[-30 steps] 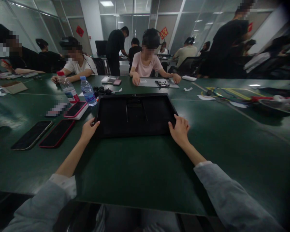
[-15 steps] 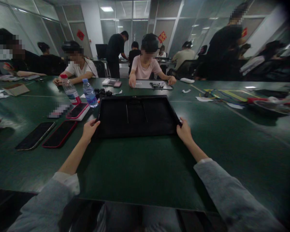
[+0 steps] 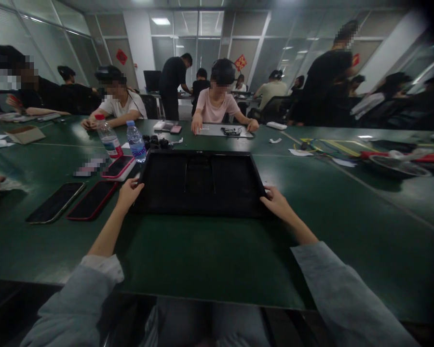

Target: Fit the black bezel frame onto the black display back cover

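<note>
A shallow black tray-like case with a raised rim lies before me on the green table. Two thin pale lines run down its middle, and a small light mark shows on the far rim. My left hand grips its left edge, thumb on top of the rim. On the opposite side, my right hand is closed on the right edge, its fingers partly hidden. Left of the case lie a red-edged phone and a dark phone. A pink-cased phone rests on a white box nearby.
Behind the phones stand a red-capped bottle and a blue-capped bottle. Across the table, a person in pink handles parts on a grey board. Cables and a round dark pan-like object lie at right.
The black case has come slightly nearer to me, with both hands still on its side edges. My view has shifted a little.
</note>
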The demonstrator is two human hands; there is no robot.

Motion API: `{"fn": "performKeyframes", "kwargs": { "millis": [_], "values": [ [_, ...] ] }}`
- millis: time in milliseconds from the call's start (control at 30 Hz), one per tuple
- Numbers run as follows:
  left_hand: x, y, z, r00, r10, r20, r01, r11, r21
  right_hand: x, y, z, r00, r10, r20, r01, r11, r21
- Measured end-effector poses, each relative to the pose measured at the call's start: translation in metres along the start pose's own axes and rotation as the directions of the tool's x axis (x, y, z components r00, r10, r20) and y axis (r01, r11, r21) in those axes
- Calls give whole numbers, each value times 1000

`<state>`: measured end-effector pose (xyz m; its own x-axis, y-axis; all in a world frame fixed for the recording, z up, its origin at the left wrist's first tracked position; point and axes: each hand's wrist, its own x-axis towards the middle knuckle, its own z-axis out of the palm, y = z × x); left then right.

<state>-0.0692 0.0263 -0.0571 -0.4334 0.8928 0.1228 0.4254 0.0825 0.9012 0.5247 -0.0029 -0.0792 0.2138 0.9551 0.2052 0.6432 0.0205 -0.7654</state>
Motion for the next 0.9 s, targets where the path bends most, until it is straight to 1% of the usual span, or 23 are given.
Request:
{"fn": "performKeyframes", "kwargs": {
  "millis": [67,133,233,333,400,467,567,600,667,767,833,867,900],
  "values": [
    [2,-3,-5,1000,25,16,-26,1000,18,11,-5,4,998,13,58,-23,985,171],
    [1,-5,-6,999,42,27,-41,999,-21,24,-16,12,996,65,61,-82,943,322],
    [0,-5,-7,996,80,34,-77,994,-81,40,-31,22,992,117,50,-127,893,432],
    [0,-7,-7,994,100,37,-98,994,-50,43,-35,22,993,109,50,-119,860,496],
    [0,-8,-8,996,82,46,-80,996,-41,39,-30,17,992,126,31,-124,843,524],
    [0,-7,-7,996,59,69,-54,996,-64,34,-20,7,990,141,-12,-113,840,531],
    [0,-6,-6,994,45,103,-35,995,-98,26,-2,-18,971,191,-146,-88,847,525],
    [0,-5,-5,993,47,106,-36,994,-101,23,5,-28,953,222,-208,-84,850,520],
    [1,-5,-4,993,50,106,-40,995,-95,18,19,-48,899,275,-340,-76,864,498],
    [2,-6,-3,992,54,113,-46,996,-71,13,39,-78,775,332,-537,-78,894,441],
    [3,-8,-3,990,66,126,-59,997,-55,11,52,-94,668,364,-649,-98,907,409],
    [3,-9,-4,989,71,133,-65,997,-48,10,58,-101,624,359,-694,-98,917,386],
    [3,-10,-4,987,75,140,-70,997,-41,10,64,-108,599,332,-729,-87,932,352]
  ]
}}
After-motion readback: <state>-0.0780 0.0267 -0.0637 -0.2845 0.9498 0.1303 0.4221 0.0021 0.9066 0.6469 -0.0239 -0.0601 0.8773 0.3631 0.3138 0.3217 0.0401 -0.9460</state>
